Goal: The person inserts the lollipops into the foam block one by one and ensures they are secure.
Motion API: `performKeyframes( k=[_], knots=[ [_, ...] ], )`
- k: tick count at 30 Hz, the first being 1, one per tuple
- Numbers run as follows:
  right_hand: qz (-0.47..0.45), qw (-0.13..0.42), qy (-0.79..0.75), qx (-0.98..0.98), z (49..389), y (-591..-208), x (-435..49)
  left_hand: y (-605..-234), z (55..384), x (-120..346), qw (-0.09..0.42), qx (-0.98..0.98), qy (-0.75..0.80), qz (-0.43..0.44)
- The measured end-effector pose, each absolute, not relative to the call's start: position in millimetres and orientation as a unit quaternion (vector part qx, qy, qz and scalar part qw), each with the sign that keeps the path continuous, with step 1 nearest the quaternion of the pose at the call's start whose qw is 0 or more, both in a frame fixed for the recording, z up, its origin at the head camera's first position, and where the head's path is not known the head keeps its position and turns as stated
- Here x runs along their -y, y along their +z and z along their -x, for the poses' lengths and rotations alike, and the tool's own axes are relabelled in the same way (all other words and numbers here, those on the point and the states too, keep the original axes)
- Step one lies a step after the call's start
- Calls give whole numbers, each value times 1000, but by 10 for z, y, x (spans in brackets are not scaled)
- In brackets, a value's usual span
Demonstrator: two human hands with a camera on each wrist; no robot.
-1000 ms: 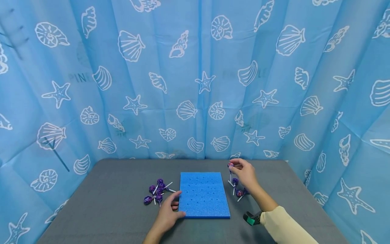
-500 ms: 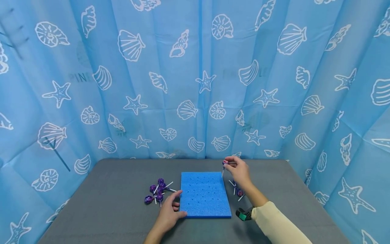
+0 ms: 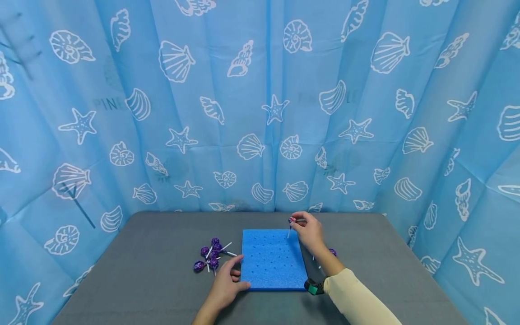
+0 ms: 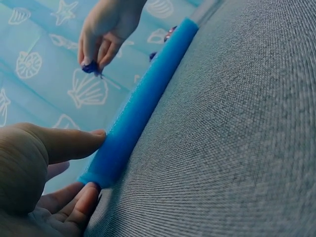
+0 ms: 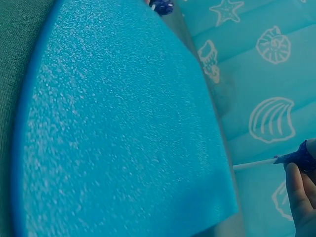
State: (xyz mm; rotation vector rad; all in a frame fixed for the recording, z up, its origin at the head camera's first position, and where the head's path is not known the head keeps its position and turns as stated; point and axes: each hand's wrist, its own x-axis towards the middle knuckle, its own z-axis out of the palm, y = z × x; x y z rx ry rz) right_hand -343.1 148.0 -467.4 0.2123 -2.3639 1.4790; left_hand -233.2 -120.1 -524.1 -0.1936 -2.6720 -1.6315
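Observation:
A blue foam board (image 3: 274, 266) dotted with small holes lies on the grey table. My left hand (image 3: 224, 283) holds it at its near left corner, thumb by the front edge and fingers along the left side. Above the board's far right corner, my right hand (image 3: 309, 232) pinches a purple-wrapped lollipop (image 3: 292, 220) by its head. Its white stick points down toward the board in the head view; in the right wrist view the held lollipop (image 5: 299, 157) shows its stick tip near the board's edge. Whether the stick touches foam, I cannot tell.
Several purple lollipops (image 3: 214, 253) lie in a heap left of the board. More lollipops (image 3: 332, 252) lie to its right, partly hidden by the right forearm. A blue curtain (image 3: 260, 135) with shell prints hangs behind the table. A dark band (image 3: 314, 287) sits at the right wrist.
The right hand has carried the lollipop leftward from beside the right-hand lollipops to over the board's far right corner. The left hand stays on the board.

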Motion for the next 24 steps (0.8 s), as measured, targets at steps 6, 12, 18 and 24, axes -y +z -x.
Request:
performKeyframes(
  k=[6,12,18,24],
  knots=[
    [-71,168,521,834,3453,-4733,-1422,-5263,2333,1214,13,850,-521,70],
    [-74,170,512,839,3464,-4766,-1375,-5269,2339,1217,5,851,-521,63],
    [-74,175,512,837,3473,-4795,-1354,-5259,2346,1210,-4,854,-518,50],
    [-75,185,517,832,3490,-4826,-1342,-5259,2350,1209,1,856,-514,50]
  ],
)
